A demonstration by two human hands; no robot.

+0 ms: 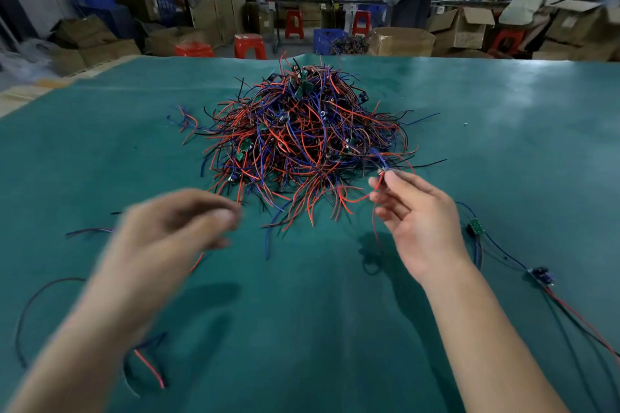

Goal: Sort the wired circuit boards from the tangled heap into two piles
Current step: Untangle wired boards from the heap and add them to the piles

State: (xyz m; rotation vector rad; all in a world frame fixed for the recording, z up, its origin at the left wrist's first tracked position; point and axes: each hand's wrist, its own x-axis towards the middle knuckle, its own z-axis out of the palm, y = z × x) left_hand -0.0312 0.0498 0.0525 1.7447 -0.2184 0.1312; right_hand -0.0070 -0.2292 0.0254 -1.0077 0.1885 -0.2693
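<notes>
Clearly the tangled heap of red, blue and black wired circuit boards still holds nearly everything; it sits as a tall mound in the middle of the green table mat, a little toward the far side. At its near right edge the right hand pinches a small board with wires between thumb and fingertips, the red lead trailing down in front of the palm while other strands of it still run back into the mound. The left hand hovers near the heap's near left edge, blurred, fingers loosely curled; it seems to grip nothing, though the blur leaves that uncertain.

Of the two piles only beginnings show. On the right, near the table's edge, lie a green board and a dark board with their leads. On the left, loose wires lie partly hidden under the left arm; whether boards are attached cannot be told. By my judgement the sorting has barely started, with almost the whole mound left to untangle.
</notes>
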